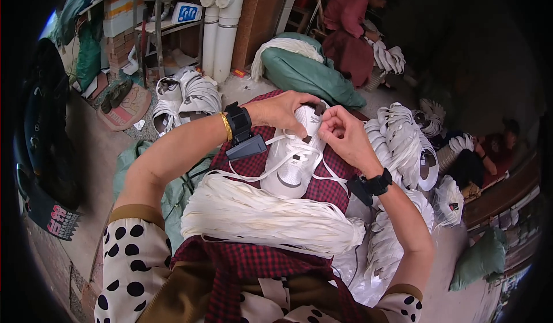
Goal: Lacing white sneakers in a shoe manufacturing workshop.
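Observation:
A white sneaker [283,173] lies on my lap over a red-and-black checked cloth [340,201], its toe toward me. My left hand [280,113] grips its upper end, thumb pressed on the tongue and fingers round the far collar. At the right edge of the opening, my right hand [347,136] is closed in a pinch; whatever lies between thumb and forefinger is too small to make out. White shoelace [245,178] is threaded through the lower eyelets, with loose lengths trailing to both sides. Across my lap, nearer me, rests a thick bundle of white laces [268,214].
Piles of white shoes stand at the left [187,99] and right [397,141]. A green sack [308,75] with laces on it lies ahead. Beyond it sits a person in red [347,14]; another person [500,150] is at the far right. White pipes [227,35] rise behind.

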Motion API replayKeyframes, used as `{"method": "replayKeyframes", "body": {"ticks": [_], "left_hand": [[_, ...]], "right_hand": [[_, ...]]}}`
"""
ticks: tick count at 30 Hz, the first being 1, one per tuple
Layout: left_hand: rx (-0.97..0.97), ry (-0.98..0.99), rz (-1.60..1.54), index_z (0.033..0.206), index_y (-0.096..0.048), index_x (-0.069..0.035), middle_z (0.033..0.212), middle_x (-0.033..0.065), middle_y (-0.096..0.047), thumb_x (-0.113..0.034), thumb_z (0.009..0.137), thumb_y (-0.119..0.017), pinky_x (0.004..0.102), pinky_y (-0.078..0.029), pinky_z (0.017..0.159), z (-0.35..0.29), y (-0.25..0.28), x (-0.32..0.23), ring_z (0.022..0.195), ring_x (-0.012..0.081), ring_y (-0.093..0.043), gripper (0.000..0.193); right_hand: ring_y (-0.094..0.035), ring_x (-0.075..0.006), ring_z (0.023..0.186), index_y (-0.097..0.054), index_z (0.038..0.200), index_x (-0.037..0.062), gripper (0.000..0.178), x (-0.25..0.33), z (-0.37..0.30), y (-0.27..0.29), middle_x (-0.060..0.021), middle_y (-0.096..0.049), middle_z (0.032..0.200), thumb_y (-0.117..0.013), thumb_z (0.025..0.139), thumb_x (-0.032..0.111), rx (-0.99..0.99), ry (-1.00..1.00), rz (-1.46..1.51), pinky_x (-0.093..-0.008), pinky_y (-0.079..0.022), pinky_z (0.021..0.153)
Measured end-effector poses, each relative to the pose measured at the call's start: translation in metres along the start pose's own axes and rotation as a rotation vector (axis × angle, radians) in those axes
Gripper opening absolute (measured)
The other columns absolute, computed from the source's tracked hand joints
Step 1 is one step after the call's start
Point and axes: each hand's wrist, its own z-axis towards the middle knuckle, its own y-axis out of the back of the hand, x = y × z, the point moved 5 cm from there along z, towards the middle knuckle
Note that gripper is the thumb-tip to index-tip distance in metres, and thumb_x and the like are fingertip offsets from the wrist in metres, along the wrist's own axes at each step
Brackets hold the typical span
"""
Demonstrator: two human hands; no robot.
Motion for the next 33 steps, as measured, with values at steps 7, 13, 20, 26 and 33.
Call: {"method": "replayKeyframes", "body": {"ticks": [7,13,20,26,33], "left_hand": [[0.078,0.064,-0.101,0.142,-0.045,0.005,0.120,0.0092,-0.065,-0.006,0.070,-0.083,0.0274,-0.049,0.093,0.001,0.005,0.009,0.107,0.0133,-0.060,0.082],[0.023,0.045,-0.068,0.139,-0.049,0.001,0.122,0.0101,-0.064,-0.007,0.078,-0.077,0.0276,-0.047,0.097,-0.001,0.009,0.019,0.112,0.0136,-0.058,0.068],[-0.168,-0.108,0.034,0.124,-0.057,-0.007,0.123,0.0108,-0.060,-0.003,0.082,-0.067,0.0354,-0.043,0.103,-0.009,0.003,0.001,0.115,0.0226,-0.057,0.044],[-0.438,-0.381,0.659,0.072,-0.066,-0.012,0.123,0.0061,-0.055,-0.012,0.074,-0.070,0.0494,-0.028,0.096,-0.040,-0.025,-0.026,0.118,0.0283,-0.044,0.005],[-0.367,-0.303,0.848,0.079,-0.073,-0.013,0.135,0.0047,-0.051,-0.012,0.072,-0.073,0.0484,-0.027,0.098,-0.030,-0.048,-0.023,0.121,0.0313,-0.041,0.007]], "right_hand": [[-0.061,-0.0104,0.070,-0.059,0.101,-0.0006,0.027,0.015,-0.006,-0.020,-0.0056,-0.066,0.082,-0.073,0.078,0.001,0.040,0.084,-0.209,-0.0259,-0.050,0.063],[-0.055,-0.0136,0.065,-0.057,0.087,-0.0012,0.017,0.005,-0.012,0.014,-0.0065,-0.059,0.073,-0.069,0.075,-0.004,0.021,0.057,-0.257,-0.0272,-0.047,0.064],[-0.055,-0.0153,0.065,-0.059,0.080,-0.0024,0.009,-0.069,-0.077,0.141,-0.0060,-0.059,0.072,-0.066,0.075,-0.006,-0.127,-0.182,-0.500,-0.0270,-0.045,0.064],[-0.057,-0.0182,0.077,-0.068,0.090,-0.0005,0.022,-0.010,-0.054,0.066,-0.0078,-0.063,0.082,-0.070,0.086,0.021,-0.084,-0.085,-0.288,-0.0309,-0.046,0.065],[-0.057,-0.0282,0.069,-0.067,0.081,0.0004,0.023,0.006,-0.040,-0.006,-0.0123,-0.063,0.072,-0.069,0.083,0.023,0.004,0.133,-0.375,-0.0376,-0.045,0.072]]}}
